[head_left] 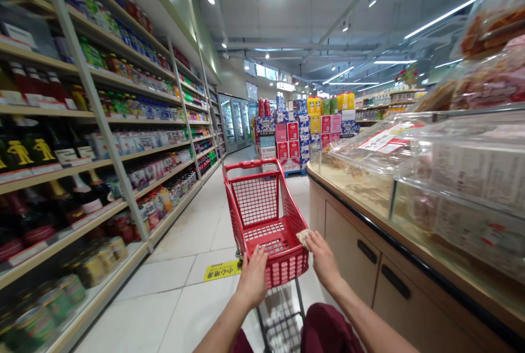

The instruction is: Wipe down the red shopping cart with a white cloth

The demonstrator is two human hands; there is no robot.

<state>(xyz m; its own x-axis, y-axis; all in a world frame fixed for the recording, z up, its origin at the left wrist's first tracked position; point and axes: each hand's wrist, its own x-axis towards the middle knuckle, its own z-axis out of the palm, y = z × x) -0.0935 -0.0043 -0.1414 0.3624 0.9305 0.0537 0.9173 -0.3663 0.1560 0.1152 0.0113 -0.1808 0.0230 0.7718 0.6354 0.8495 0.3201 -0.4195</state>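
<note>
Nearest to us, a maroon-clothed leg (pixel 330 331) shows below and between the hands, with a red shopping cart (pixel 287 272) just beyond it. We see the left hand (pixel 253 274) laid over the cart's near-left corner, its fingers slightly bent; whether they close on the rim we cannot tell. The right hand (pixel 322 252), half closed, holds a pale cloth (pixel 304 236) against the right-hand rim, the fingers gathered over it. As to progress, we judge the work to be under way: the cloth is in hand and meets the cart at one place. No visible mark lets us separate finished parts from those remaining. The raised far end of the cart, beyond both hands, has neither hand upon it. Left of the left hand we note a yellow floor sign (pixel 222 270) and, farther out, stocked shelves (pixel 108 134); right of the right hand stands a desk (pixel 344 233) bearing clear packages (pixel 471 178); well beyond both rise stacked boxes (pixel 287 142).
</note>
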